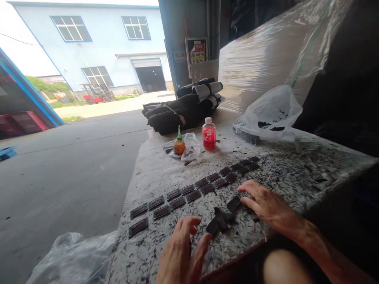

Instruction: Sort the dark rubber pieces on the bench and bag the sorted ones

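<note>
Both hands hover open, gripping nothing: left hand (183, 252) and right hand (265, 205) flank loose dark pieces (222, 219) on the bench (296, 173). A careless sweep could, seemingly, scatter the neat rows of pieces (189, 193).

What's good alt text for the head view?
Two bare hands rest on a speckled worktable: the right hand touches a small dark piece, the left hand lies beside a loose pile of pieces. Two rows of dark pieces cross the table; behind stand a red bottle, a glue bottle and black rolls.
</note>
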{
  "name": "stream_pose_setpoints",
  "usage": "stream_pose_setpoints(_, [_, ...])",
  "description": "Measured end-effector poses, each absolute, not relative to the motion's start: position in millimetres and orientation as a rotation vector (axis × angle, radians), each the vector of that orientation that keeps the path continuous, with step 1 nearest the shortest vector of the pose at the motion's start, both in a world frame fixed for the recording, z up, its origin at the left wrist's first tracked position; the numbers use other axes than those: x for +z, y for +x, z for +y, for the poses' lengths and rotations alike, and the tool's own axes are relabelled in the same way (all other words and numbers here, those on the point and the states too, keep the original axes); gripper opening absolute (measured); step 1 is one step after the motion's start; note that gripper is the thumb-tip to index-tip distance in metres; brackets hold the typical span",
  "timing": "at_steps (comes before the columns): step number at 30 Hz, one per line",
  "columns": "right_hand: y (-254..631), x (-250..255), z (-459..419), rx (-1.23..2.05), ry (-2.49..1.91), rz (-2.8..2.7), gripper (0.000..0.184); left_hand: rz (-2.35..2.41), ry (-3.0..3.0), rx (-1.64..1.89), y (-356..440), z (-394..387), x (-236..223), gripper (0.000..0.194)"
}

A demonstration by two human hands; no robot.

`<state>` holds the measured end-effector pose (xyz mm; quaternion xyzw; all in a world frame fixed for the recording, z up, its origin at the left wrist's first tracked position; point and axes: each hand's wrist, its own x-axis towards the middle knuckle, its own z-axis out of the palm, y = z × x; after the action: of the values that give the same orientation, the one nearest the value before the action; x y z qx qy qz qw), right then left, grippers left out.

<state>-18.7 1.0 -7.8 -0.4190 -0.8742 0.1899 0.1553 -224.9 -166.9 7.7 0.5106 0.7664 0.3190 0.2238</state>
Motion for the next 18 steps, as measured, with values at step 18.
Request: stream_pose_setpoints(18, [-31,12,29,0.797,-0.876,-2.84,0.016,2.133,1.605,0.363,-198,-105,4,0.01])
